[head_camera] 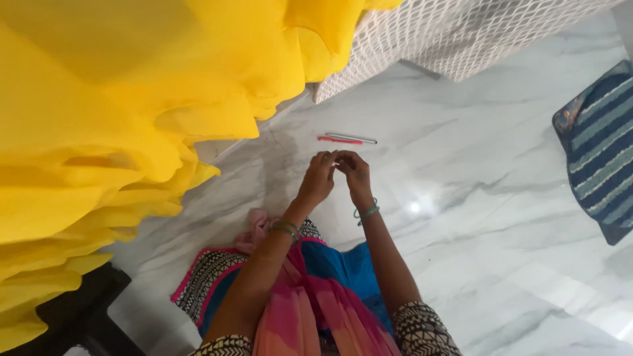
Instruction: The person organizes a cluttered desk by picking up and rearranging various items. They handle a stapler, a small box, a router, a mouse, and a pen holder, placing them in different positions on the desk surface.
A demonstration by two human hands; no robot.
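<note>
Nearest the camera lay the person's lap, draped in a pink scarf (310,316) over blue cloth (349,267) with a black-and-white patterned border. From it both forearms reached forward over the marble floor (475,217). The left hand (318,178) and the right hand (354,173) met fingertip to fingertip, fingers curled and pressed together in a pinch around something too small to make out; a faint pale speck showed between the fingertips. Each wrist carried green bangles. Just beyond the hands, apart from them, a pink pen (339,140) lay flat on the floor, with a slim grey stick (353,138) just beside it on the far side. Both had their long axes running nearly left to right, roughly parallel, the right ends tilted slightly toward the camera. To the left hung a big mass of yellow fabric (119,112). Farther off stood a white latticed piece of furniture (455,33), and at the right edge lay a blue striped cushion (603,151).
</note>
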